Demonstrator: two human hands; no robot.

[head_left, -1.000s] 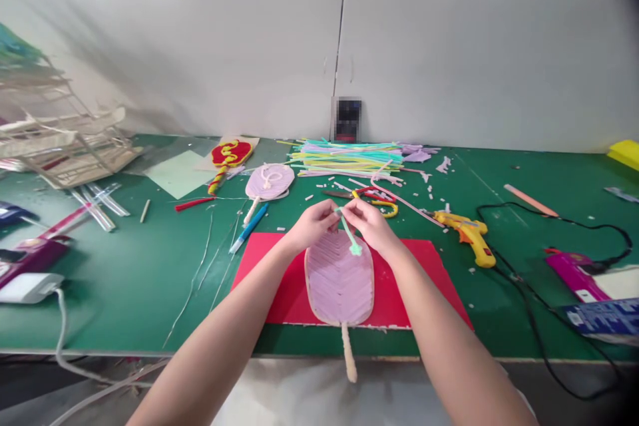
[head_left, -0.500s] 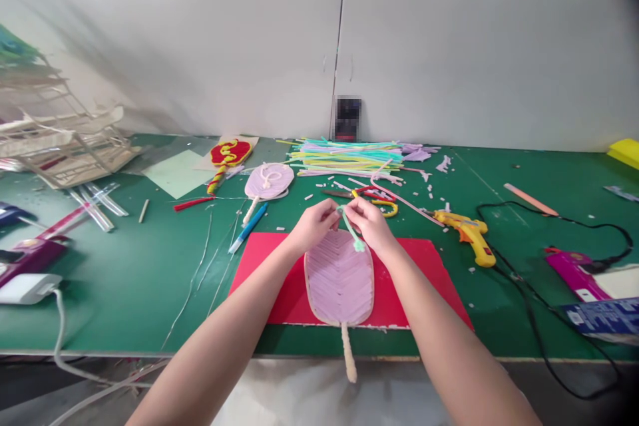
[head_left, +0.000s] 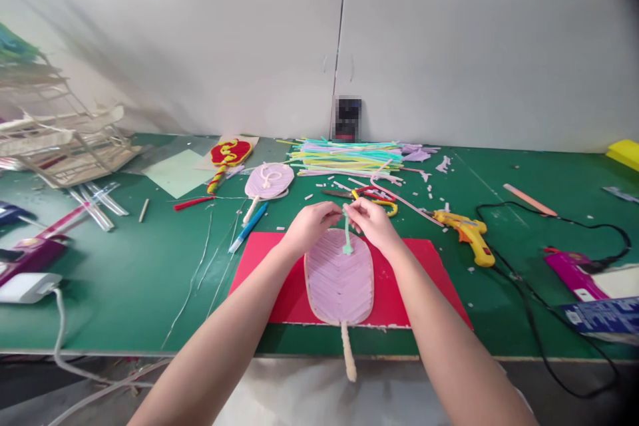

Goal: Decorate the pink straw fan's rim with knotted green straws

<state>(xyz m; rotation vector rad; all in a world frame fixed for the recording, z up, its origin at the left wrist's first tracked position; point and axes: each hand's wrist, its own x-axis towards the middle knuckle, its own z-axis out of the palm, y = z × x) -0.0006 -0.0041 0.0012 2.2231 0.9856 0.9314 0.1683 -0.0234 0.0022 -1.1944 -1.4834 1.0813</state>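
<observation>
A mint-green pipe cleaner (head_left: 347, 233) hangs from my fingertips, its lower end curled into a small flower-like shape. My right hand (head_left: 373, 221) pinches its upper end. My left hand (head_left: 313, 223) is closed right beside it, fingertips bent together at the same end; what they grip is partly hidden. Below both hands lies a lilac paddle-shaped fan (head_left: 339, 286) covered in slanting rows of pipe cleaner, with a cream-wrapped handle (head_left: 349, 353) pointing toward me past the table edge. Under the fan is a red board (head_left: 419, 286).
Behind my hands are scissors (head_left: 384, 205) and a bundle of pastel pipe cleaners (head_left: 344, 158). A yellow glue gun (head_left: 466, 233) with a black cord lies right. Left are a smaller lilac fan (head_left: 269, 181), a blue pen (head_left: 248, 229), a red-and-yellow fan (head_left: 230, 153) and thin wires.
The green pipe cleaner has swung left and now hangs nearly straight down, its curled end over the fan's upper middle. My hands have shifted slightly; the fan stays in place.
</observation>
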